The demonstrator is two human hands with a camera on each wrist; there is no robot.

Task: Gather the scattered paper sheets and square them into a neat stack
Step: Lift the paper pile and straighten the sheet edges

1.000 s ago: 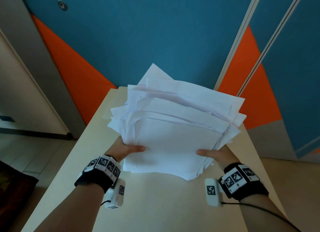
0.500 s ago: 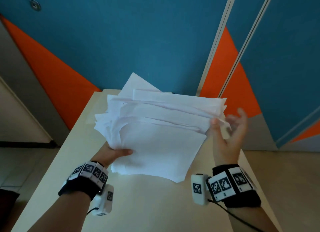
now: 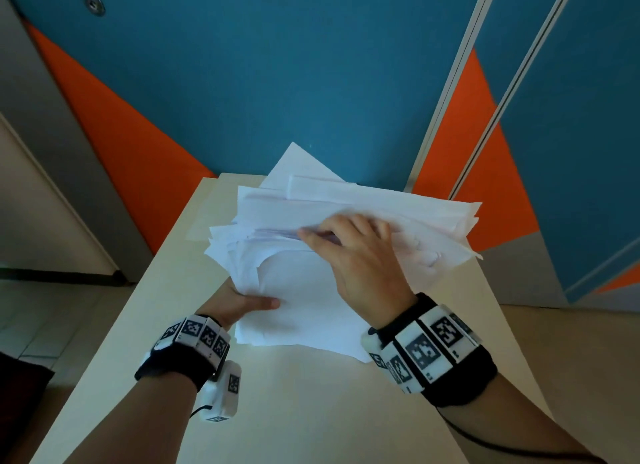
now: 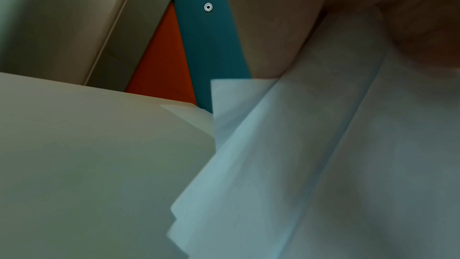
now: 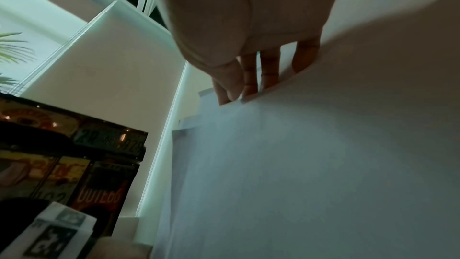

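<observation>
A loose, uneven pile of white paper sheets [image 3: 311, 290] is held tilted above the beige table [image 3: 311, 411]. My left hand [image 3: 256, 302] grips the pile's near left edge, thumb on top and fingers underneath. My right hand [image 3: 332, 233] lies over the middle of the pile, its fingers [image 5: 248, 78] hooked over the top edge of the front sheets and tucked between the layers. Corners stick out at the left and far right. In the left wrist view the sheets' underside [image 4: 323, 164] fans out over the table [image 4: 87, 145].
The table is narrow, with its far end against a blue and orange wall [image 3: 277, 83]. The floor drops off on both sides. A grey door frame [image 3: 52, 134] stands to the left. In the right wrist view, dark posters [image 5: 74, 164] are off to the left.
My right hand let go of the pile's right edge, opened beside it, then came over the top and hooked its fingers into the sheets. The left hand kept its grip.
</observation>
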